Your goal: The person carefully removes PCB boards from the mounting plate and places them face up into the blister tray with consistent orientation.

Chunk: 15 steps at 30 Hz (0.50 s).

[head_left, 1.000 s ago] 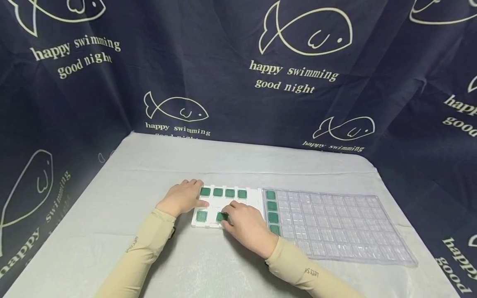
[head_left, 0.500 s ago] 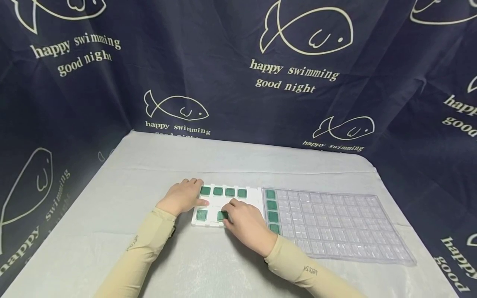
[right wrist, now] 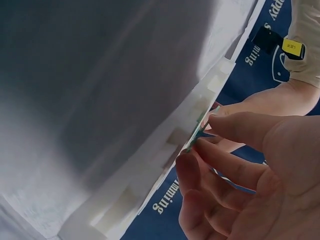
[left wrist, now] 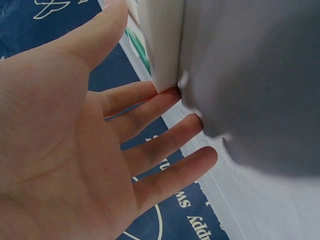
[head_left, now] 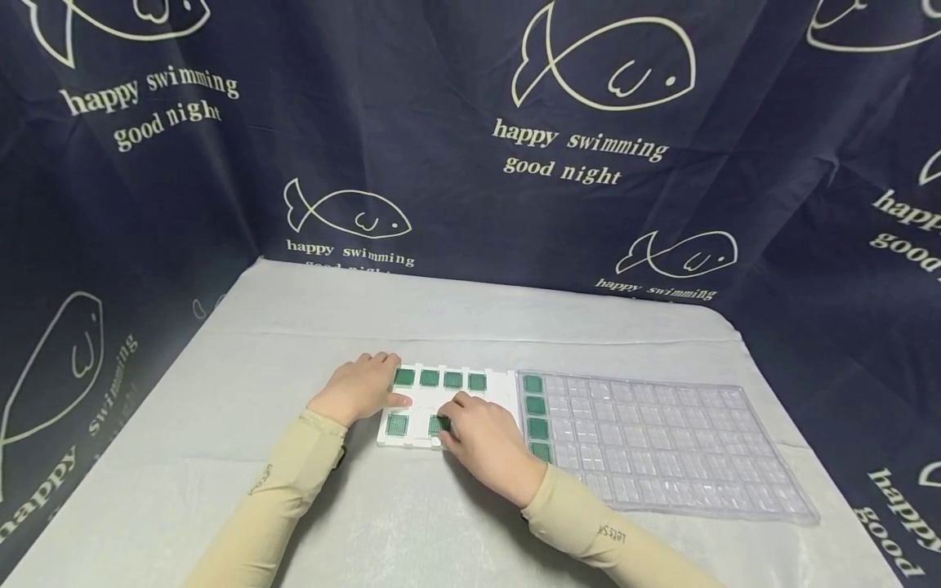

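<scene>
A bare right hand (right wrist: pixel 240 170) pinches a thin, flat green piece (right wrist: pixel 193 142) between thumb and fingertips at the edge of a long, flat white tray (right wrist: pixel 156 164). Past the tray, partly hidden, is the left hand (right wrist: pixel 275 104), its beige fabric sleeve (right wrist: pixel 307 25) wearing a black device with a yellow label (right wrist: pixel 267 40). White-lettered dark blue cloth (right wrist: pixel 237 85) hangs beyond the tray; shadowed pale grey cloth (right wrist: pixel 100 90) borders its opposite side.

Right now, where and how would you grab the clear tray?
I'd likely pinch the clear tray by its right rim, coming from the right: that edge lies free, whereas the left end sits beside the white board, carries green squares and is partly hidden behind the right sleeve.
</scene>
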Motion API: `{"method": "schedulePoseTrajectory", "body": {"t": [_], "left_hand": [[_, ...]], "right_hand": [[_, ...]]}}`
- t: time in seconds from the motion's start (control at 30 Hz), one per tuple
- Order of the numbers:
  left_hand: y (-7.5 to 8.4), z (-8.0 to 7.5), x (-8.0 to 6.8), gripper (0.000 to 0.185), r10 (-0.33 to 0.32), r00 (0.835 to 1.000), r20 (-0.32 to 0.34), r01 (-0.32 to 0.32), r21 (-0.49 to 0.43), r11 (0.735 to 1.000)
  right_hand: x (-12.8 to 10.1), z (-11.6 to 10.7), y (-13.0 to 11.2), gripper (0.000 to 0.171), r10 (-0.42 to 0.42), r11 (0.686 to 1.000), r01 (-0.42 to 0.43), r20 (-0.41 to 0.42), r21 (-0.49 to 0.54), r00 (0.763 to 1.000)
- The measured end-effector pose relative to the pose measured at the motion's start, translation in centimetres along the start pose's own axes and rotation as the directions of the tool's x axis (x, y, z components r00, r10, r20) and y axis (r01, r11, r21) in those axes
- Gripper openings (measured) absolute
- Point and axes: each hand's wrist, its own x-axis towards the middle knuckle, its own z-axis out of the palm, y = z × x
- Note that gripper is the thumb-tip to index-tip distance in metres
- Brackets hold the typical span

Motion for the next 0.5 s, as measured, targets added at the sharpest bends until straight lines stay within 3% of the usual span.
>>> {"method": "schedulePoseTrajectory", "body": {"t": [0.5], "left_hand": [[0.17, -0.13, -0.04, 0.076, -0.013, 1.0, 0.01, 0.014, -0.009, 1.0]], "right_hand": [[-0.02, -0.25, -0.04, 0.016, -0.005, 1.0, 0.005, -0.003, 0.013, 1.0]]}}
